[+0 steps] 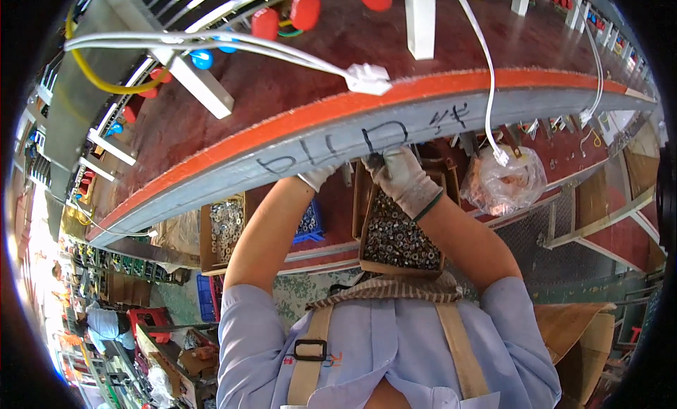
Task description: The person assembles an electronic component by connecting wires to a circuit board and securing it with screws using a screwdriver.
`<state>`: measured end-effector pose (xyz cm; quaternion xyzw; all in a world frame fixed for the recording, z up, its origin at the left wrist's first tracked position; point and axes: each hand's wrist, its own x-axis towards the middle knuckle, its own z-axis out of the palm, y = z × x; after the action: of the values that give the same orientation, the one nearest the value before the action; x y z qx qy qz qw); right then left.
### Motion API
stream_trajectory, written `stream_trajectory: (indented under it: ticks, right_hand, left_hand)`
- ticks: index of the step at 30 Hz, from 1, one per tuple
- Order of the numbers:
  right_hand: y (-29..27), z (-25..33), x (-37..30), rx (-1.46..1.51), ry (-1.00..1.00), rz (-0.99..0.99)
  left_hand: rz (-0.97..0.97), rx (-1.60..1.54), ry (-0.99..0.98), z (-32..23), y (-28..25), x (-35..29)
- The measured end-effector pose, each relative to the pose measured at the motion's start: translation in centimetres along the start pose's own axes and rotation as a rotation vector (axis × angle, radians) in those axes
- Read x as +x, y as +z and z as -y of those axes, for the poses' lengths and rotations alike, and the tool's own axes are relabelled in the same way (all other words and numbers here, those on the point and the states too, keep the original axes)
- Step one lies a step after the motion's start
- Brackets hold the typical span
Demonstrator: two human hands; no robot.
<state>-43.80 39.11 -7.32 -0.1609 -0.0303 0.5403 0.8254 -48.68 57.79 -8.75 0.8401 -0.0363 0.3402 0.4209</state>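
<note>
While both gloved hands reach under the board (338, 137), the right hand (402, 176) pinches something small; the left hand (316, 176) is hidden, grip unclear. Steadying over the nut box (398, 240) would catch drops.

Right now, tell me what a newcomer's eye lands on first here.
The long red-edged brown board curving across the top, with white cables over it. Below it, the white-gloved right hand reaches over a wooden box of small metal nuts; the left hand goes under the board's edge.

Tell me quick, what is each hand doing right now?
Left hand: gloved, mostly hidden under the panel edge; open or closed cannot be told.
Right hand: gloved, closed around a small dark object, over the box of nuts.
</note>
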Motion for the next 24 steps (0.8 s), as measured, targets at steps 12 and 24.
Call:
stream_trajectory:
  ticks: [12,24]
  right_hand:
    - [-0.7,-0.2,0.6,-0.547,-0.226,0.033]
    - [-0.8,-1.0,0.5,-0.092,-0.202,-0.087]
  left_hand:
    - [0.125,0.846,0.419,-10.1,-2.1,2.3]
    - [0.732,1.020,-0.527,-6.0,-9.6,-14.6]
